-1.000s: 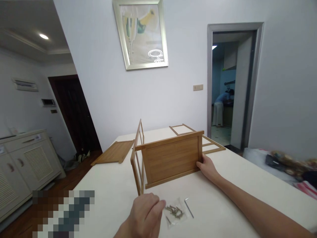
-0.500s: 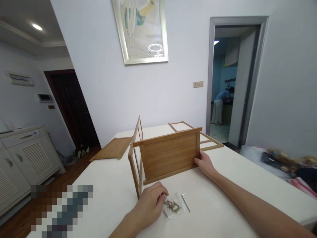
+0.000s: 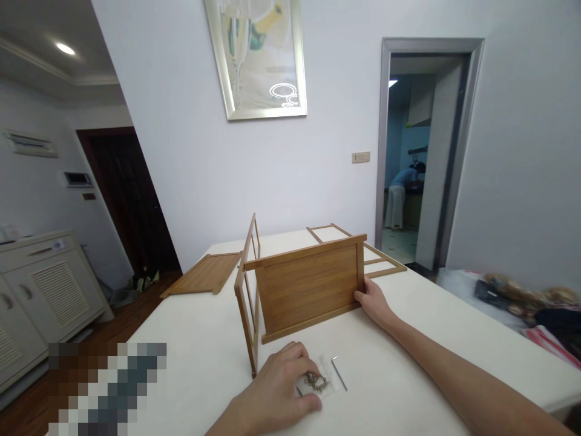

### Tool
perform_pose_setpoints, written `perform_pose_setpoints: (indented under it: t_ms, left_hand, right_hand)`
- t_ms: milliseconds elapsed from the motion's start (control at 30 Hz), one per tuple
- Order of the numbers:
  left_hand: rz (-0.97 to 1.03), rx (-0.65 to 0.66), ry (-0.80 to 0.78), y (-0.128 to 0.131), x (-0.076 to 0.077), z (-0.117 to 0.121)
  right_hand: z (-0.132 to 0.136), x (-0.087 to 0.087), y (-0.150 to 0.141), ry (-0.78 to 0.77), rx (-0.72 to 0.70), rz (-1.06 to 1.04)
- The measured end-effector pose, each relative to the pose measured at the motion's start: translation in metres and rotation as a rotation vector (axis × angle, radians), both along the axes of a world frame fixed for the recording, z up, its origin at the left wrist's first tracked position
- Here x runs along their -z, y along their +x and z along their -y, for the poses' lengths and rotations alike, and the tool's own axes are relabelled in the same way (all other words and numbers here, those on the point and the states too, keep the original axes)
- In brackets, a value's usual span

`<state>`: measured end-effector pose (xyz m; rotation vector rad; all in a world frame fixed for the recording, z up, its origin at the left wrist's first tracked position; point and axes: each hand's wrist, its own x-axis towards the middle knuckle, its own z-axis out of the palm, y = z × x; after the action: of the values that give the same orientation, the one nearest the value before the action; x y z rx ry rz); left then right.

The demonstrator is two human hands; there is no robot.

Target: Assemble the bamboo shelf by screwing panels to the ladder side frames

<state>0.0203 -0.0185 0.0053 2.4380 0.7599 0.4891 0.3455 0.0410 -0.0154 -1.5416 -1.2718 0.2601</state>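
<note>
Cabinet: the white cabinet (image 3: 49, 290) is standing on the far left, well apart from the table (image 3: 190, 345).
Flat panel: this wooden flat panel (image 3: 203, 274) is lying on the left part of the table.
Side frame: the side frame (image 3: 246, 297) is standing on the table, and the upper left end of the upright panel (image 3: 313, 284) is meeting it.
Left hand: the left hand (image 3: 293, 384) is hovering low over the screws (image 3: 313, 381), its thumb and fingers curving and standing apart; whether they are touching the screws, I cannot tell.
Upright panel: it is standing on its long edge, in the middle of the table.
Screws: they are lying in a heap at the clear bag (image 3: 327, 372), partly hiding behind the fingers.
Hex key: the hex key (image 3: 339, 373) is lying just beside the bag, on its right.
Right hand: the right hand (image 3: 376, 303) is gripping the upright panel low at its right end.
Rear frame: the rear frame (image 3: 388, 268) is lying flat behind the panel.
Doorway: a person (image 3: 399, 197) is bending forward in the next room.
</note>
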Motion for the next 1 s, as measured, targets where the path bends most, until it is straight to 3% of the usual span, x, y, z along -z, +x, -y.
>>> perform_pose_setpoints:
  t_ms: [133, 267, 633, 1000]
  left_hand:
    - [0.058, -0.007, -0.033, 0.0, -0.002, -0.001]
    - [0.104, -0.028, 0.037, -0.002, 0.0, -0.006]
    - [-0.011, -0.085, 0.124, -0.007, 0.004, -0.01]
    - [-0.057, -0.12, 0.097, -0.007, 0.008, -0.015]
  right_hand:
    - [-0.002, 0.002, 0.001, 0.008, -0.008, -0.004]
    - [-0.002, 0.004, 0.002, 0.008, -0.009, -0.006]
    - [0.0, 0.001, 0.001, 0.01, -0.011, 0.0]
    - [-0.004, 0.005, 0.005, 0.029, -0.019, 0.002]
